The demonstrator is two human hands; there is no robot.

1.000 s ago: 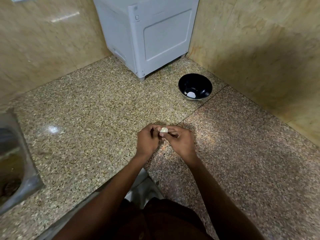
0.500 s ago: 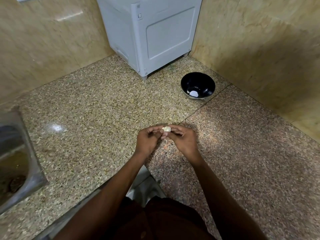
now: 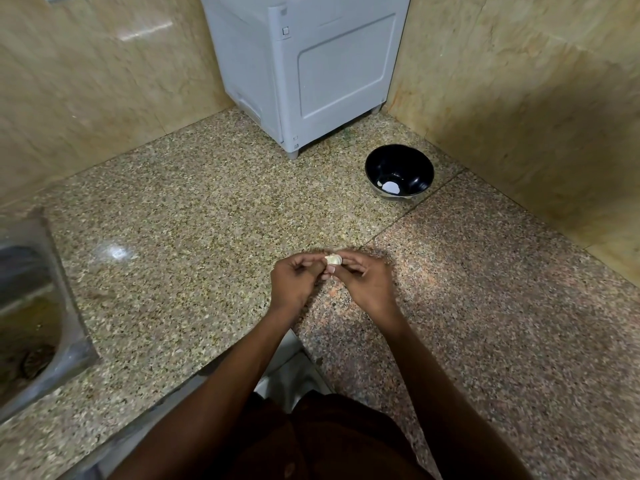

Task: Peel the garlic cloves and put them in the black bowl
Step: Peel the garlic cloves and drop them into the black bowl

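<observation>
Two hands: left hand [image 3: 294,282] and right hand [image 3: 363,282] both pinch one garlic clove [image 3: 334,259].
Handling: judged light, firm, slippery-skinned; best pinched at its ends.

Pale garlic clove [image 3: 334,259] pinched between fingers of both hands, mid-scene above the bench. Black bowl [image 3: 399,170] upright, far right, holding white peeled cloves [image 3: 390,186].

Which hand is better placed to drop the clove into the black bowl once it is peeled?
Probably the right hand: both hands pinch the garlic clove, but the black bowl stands ahead on the right, so the left hand would have to cross over.
</observation>
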